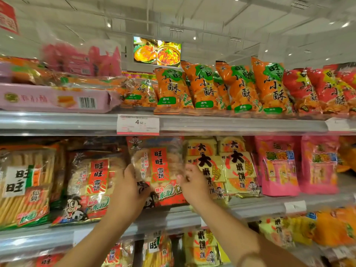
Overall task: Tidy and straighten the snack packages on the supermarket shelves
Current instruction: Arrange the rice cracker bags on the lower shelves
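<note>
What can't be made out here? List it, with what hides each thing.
- Head view: small print on the price tag is blurred; only 4.50 reads.
- Lower edges of the rice cracker bag are covered by the left hand and right hand.
- The pink packets on the top shelf are smeared by blur.
- The red sign is cut off by the left edge.

The upper shelf [231, 125] carries a flat pink pack [55, 100] at left, then upright orange snack bags [221, 87] and red bags [317, 91] at right, with a price tag [138, 124] on its edge. The middle shelf [250, 209] holds clear rice cracker bags [90, 185], yellow packs [231, 166] and pink packs [296, 164], standing side by side.
</note>
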